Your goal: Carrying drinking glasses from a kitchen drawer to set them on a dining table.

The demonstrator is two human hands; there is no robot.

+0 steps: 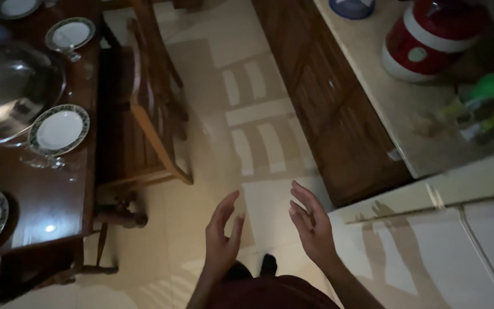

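Plates (59,129) empty on table (47,200); left hand (222,237), right hand (311,224) open, holding nothing.

Both hands are raised over the pale tiled floor (258,143), empty, fingers spread and slightly curled. The left hand (222,236) and right hand (311,222) face each other, palms inward, near but not touching. To the left stands a dark wooden table (47,200) set with green-rimmed plates (59,130), a wooden chair (150,109) pushed in beside it. To the right runs a wooden cabinet (333,109) under a pale counter (dim light, details blurred) bearing a red and white pot (430,37). A white appliance top (441,252) sits just beside the right hand.
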